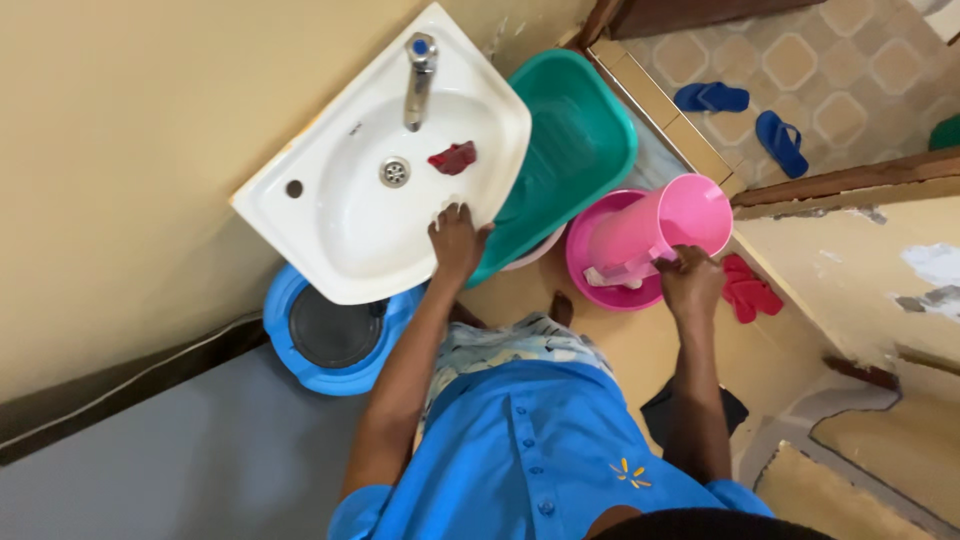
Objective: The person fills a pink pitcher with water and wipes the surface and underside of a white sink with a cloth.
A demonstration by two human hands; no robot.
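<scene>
My left hand rests on the front rim of a white wall sink, fingers curled over the edge. Inside the basin lies a small red cloth beside the drain, below a chrome tap. My right hand grips the handle of a pink plastic jug, which is tilted over a magenta basin on the floor.
A green tub stands on the floor beside the sink. A blue bucket with a dark inside sits under the sink. Blue slippers lie on the tiled floor beyond the doorway. Red slippers lie next to the magenta basin.
</scene>
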